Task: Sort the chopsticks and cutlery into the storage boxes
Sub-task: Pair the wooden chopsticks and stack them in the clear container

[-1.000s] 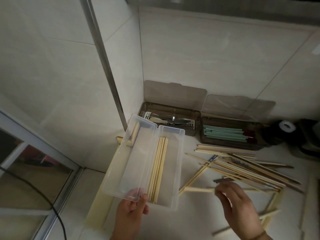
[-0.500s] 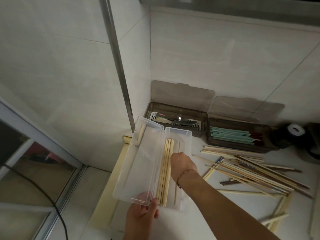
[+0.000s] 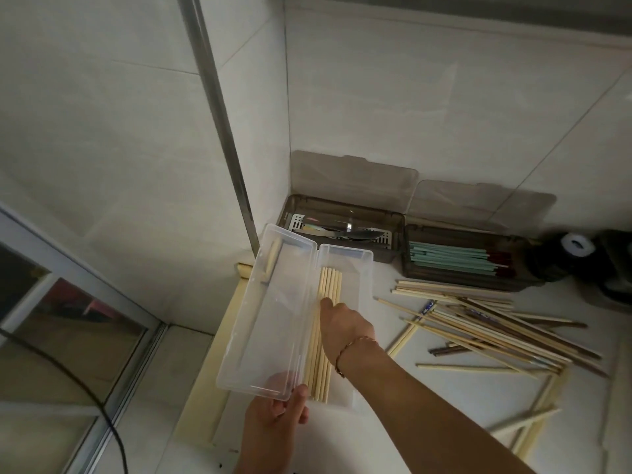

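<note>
Holding the clear storage box (image 3: 345,268) by its near end, the left hand (image 3: 273,425) pinches the open lid (image 3: 270,319) with thumb on top.
Just beyond that grip, the right hand (image 3: 342,325) rests on the pale chopsticks (image 3: 325,336) in the box; whether its fingers pinch any, I cannot tell. Loose chopsticks (image 3: 485,323) lie to its right.

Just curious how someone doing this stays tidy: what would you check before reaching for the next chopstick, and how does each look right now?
1. Clear box steadied: ok, left hand grips its near end.
2. Lid open: ok.
3. Bamboo chopsticks inside lie parallel: ok.
4. Right hand free: cannot tell, its fingers are hidden.
5. Loose pile sorted: not ok.
6. Brown boxes open: ok.
</note>
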`<state>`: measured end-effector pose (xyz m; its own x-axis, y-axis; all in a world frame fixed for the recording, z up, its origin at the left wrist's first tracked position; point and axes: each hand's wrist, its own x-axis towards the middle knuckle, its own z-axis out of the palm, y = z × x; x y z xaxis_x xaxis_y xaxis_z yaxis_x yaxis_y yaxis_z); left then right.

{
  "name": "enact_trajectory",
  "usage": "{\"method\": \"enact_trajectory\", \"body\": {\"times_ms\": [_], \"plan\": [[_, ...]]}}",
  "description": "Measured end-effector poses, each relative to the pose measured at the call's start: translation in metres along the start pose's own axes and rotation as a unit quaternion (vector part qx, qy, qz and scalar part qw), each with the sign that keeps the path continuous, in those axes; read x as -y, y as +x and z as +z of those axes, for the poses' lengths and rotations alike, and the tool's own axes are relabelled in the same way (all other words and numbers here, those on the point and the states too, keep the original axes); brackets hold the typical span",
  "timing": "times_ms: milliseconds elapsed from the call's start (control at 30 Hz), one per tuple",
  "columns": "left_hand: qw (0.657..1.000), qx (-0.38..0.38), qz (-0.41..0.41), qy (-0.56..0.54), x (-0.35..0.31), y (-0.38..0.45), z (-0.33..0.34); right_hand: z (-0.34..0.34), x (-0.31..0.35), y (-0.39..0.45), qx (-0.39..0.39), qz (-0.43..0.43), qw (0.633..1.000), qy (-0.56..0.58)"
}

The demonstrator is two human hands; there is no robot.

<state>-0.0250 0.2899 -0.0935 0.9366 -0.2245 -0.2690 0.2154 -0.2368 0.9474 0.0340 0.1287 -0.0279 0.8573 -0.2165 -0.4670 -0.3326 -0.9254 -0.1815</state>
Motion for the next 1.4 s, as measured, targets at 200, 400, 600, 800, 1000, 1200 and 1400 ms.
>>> {"method": "enact_trajectory", "body": {"times_ms": [200, 400, 600, 800, 1000, 1200, 1400], "plan": [[0.998, -0.022, -0.052, -0.042, -0.001, -0.007, -0.003, 0.022, -0.079, -0.075, -0.341, -0.21, 0.896, 0.194], [0.981, -0.014, -0.195, -0.015, 0.016, -0.042, -0.001, 0.094, -0.224, -0.135, -0.324, 0.012, 0.943, 0.079], [0.906, 0.281, 0.091, 0.302, -0.009, -0.055, 0.031, 0.112, -0.281, -0.171, -0.268, 0.108, 0.955, 0.064], [0.821, 0.395, 0.173, 0.375, -0.029, -0.05, 0.129, 0.123, -0.286, -0.173, -0.271, 0.069, 0.957, 0.072], [0.706, 0.352, 0.262, 0.555, -0.028, -0.051, 0.186, 0.112, -0.29, -0.155, -0.268, 0.027, 0.963, 0.013], [0.704, 0.278, 0.327, 0.566, -0.057, -0.05, 0.18, 0.094, -0.298, -0.156, -0.335, -0.049, 0.941, -0.026], [0.785, 0.122, 0.421, 0.438, -0.099, -0.02, 0.131, 0.078, -0.261, -0.161, -0.341, -0.178, 0.914, 0.128]]}}
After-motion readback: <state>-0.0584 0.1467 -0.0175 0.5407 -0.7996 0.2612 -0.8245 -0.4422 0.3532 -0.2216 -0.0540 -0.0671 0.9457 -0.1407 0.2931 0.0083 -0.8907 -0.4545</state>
